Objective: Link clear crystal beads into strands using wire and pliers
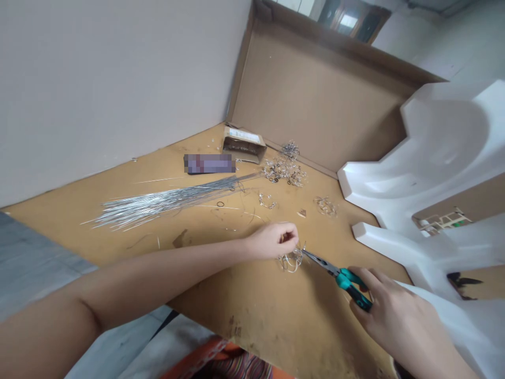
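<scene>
My left hand (274, 240) is closed in a pinch, with a tangle of bent wire rings (291, 261) just under its fingertips. Whether the fingers grip one of these wires is too small to make out for certain. In my right hand (394, 305) are long-nose pliers (346, 284) with teal and black handles. Their narrow tips touch or nearly touch the wire by my left fingertips. Beyond my left arm a long bundle of straight silvery wires (158, 204) lies across the wooden tabletop (252, 310).
Farther back are a small open cardboard box (243, 146), a blurred purple pack (210, 163) and a heap of wire rings (284, 168). Smaller wire clusters (325, 206) lie nearer. A white plastic chair (442, 152) stands at the right, a large cardboard panel (315, 89) behind.
</scene>
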Demonstrator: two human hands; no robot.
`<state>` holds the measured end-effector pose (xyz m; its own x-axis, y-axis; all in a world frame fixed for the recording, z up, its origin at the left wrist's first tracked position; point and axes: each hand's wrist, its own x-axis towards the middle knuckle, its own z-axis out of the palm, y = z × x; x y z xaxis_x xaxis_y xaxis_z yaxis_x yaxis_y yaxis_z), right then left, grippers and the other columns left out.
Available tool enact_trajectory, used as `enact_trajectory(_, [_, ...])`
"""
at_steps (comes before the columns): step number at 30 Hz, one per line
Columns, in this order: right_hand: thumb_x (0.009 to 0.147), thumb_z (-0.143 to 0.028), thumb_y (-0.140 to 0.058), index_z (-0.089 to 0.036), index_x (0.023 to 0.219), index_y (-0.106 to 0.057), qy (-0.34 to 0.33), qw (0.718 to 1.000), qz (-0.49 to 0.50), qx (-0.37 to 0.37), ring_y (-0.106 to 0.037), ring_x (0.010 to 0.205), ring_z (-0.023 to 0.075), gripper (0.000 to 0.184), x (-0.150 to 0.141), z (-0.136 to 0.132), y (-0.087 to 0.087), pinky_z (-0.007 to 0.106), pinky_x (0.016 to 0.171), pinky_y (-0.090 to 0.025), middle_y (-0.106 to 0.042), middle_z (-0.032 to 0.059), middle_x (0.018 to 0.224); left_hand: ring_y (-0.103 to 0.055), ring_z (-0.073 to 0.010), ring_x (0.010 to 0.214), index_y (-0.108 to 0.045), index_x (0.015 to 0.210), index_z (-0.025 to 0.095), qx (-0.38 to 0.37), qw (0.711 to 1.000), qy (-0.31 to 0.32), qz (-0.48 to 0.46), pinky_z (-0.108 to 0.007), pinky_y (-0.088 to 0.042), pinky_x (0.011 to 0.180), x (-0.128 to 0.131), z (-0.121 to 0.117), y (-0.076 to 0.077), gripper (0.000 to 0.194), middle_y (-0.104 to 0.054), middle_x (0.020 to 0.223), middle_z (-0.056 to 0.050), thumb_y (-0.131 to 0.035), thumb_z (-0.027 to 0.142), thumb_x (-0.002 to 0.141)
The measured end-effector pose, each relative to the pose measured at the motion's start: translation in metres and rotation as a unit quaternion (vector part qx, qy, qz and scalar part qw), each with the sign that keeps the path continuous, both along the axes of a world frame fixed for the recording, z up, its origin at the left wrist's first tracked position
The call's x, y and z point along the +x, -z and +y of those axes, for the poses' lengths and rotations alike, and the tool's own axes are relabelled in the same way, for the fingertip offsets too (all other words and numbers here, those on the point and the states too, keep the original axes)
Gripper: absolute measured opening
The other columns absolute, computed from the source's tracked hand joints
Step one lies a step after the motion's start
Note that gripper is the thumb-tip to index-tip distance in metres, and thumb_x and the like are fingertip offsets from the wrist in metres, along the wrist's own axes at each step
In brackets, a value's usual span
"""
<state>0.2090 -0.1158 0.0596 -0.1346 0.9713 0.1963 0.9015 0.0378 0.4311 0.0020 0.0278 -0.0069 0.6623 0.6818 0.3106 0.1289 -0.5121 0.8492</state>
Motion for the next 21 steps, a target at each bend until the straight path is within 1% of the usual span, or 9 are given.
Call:
enact_trajectory(4, [0.068, -0.026, -0.050, -0.030, 0.091, -0.054, 0.015, 1.000, 0.006, -0.018, -0.060, 0.053, 0.0190, 0.023, -0.003, -0.002, -0.004, 0.026, 0.043, -0.032, -0.062, -0.0023, 0.067, -0.043, -0.0060, 0.054, -0.051, 0.070, 0.018, 0.079, 0.997, -0.010, 0.001, -0.018, -0.033, 0.055, -0.002, -0.007, -0.005, 0.010, -0.052, 0.066, 0.003, -0.045, 0.021, 0.078])
enact_trajectory(8, [0.068, -0.025, -0.050, -0.030, 0.090, -0.054, 0.036, 0.999, 0.006, -0.023, -0.060, 0.053, 0.0196, 0.023, -0.013, -0.004, -0.008, 0.027, 0.043, -0.032, -0.062, -0.0020, 0.068, -0.043, -0.0059, 0.055, -0.049, 0.069, 0.018, 0.142, 0.990, -0.011, 0.007, -0.017, -0.032, 0.054, -0.001, -0.010, -0.005, 0.010, -0.052, 0.069, 0.003, -0.043, 0.018, 0.078])
enact_trajectory(12, [0.071, -0.023, -0.049, -0.030, 0.090, -0.055, 0.059, 0.998, -0.001, -0.023, -0.059, 0.051, 0.0193, 0.021, -0.021, -0.006, -0.012, 0.027, 0.044, -0.029, -0.063, -0.0013, 0.068, -0.041, -0.0059, 0.055, -0.048, 0.070, 0.017, 0.186, 0.982, -0.008, 0.008, -0.018, -0.032, 0.054, 0.000, -0.011, -0.002, 0.010, -0.051, 0.070, 0.003, -0.042, 0.016, 0.078])
enact_trajectory(16, [0.072, -0.022, -0.049, -0.030, 0.092, -0.055, 0.094, 0.994, -0.006, -0.046, -0.059, 0.052, 0.0189, 0.022, -0.027, -0.008, -0.014, 0.027, 0.045, -0.027, -0.063, -0.0012, 0.070, -0.041, -0.0070, 0.056, -0.047, 0.070, 0.017, 0.235, 0.972, -0.003, 0.010, -0.019, -0.033, 0.057, 0.000, -0.013, 0.001, 0.009, -0.051, 0.070, 0.003, -0.041, 0.016, 0.077])
enact_trajectory(21, [0.073, -0.024, -0.048, -0.031, 0.090, -0.056, 0.107, 0.993, -0.013, -0.056, -0.060, 0.054, 0.0191, 0.020, -0.030, -0.009, -0.017, 0.027, 0.045, -0.028, -0.061, -0.0012, 0.071, -0.042, -0.0079, 0.059, -0.048, 0.070, 0.017, 0.265, 0.964, -0.013, 0.017, -0.020, -0.034, 0.060, 0.001, -0.016, 0.001, 0.012, -0.051, 0.069, 0.002, -0.040, 0.017, 0.079])
